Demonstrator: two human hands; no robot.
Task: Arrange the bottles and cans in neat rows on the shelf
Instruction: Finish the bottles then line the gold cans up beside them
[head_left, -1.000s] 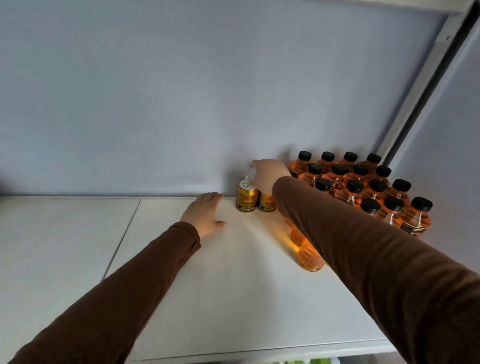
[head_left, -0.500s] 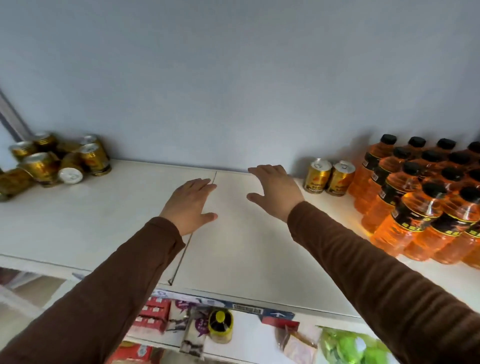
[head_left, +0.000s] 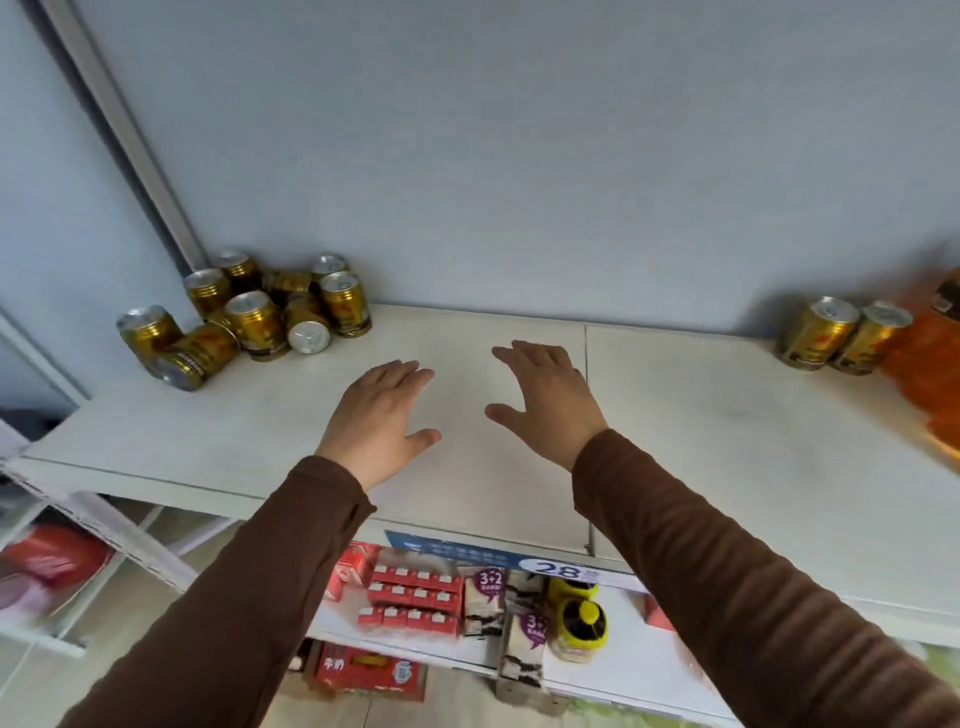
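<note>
Both hands are out over the middle of the shelf (head_left: 701, 415), palms down. The left hand (head_left: 376, 421) sits at frame centre-left, the right hand (head_left: 548, 402) just right of it, with a bare strip of shelf between them. Fingers are straight and lightly spread on both, thumbs turned inward, and neither has hold of anything. Whether the palms touch the board or float just above it, I cannot tell.

Now the stock. At upper left of the frame, hard in the corner against the wall, lies the jumbled pile of gold cans (head_left: 249, 317). Several stand upright with silver tops to the ceiling. Others have tipped over: one (head_left: 306, 330) lies with its long axis running front to back, round end facing the camera, and another (head_left: 195, 353) lies slanted at the front-left edge of the heap.

Far right of the frame, two gold cans (head_left: 844, 335) stand upright, touching side by side against the wall, axes vertical, right next to the orange bottles (head_left: 930, 364), which are blurred at the edge.

My read: that pair starts a row, and empty hands this flat and ready suit a reach left into the pile. The tipped cans will need righting and may roll.
</note>
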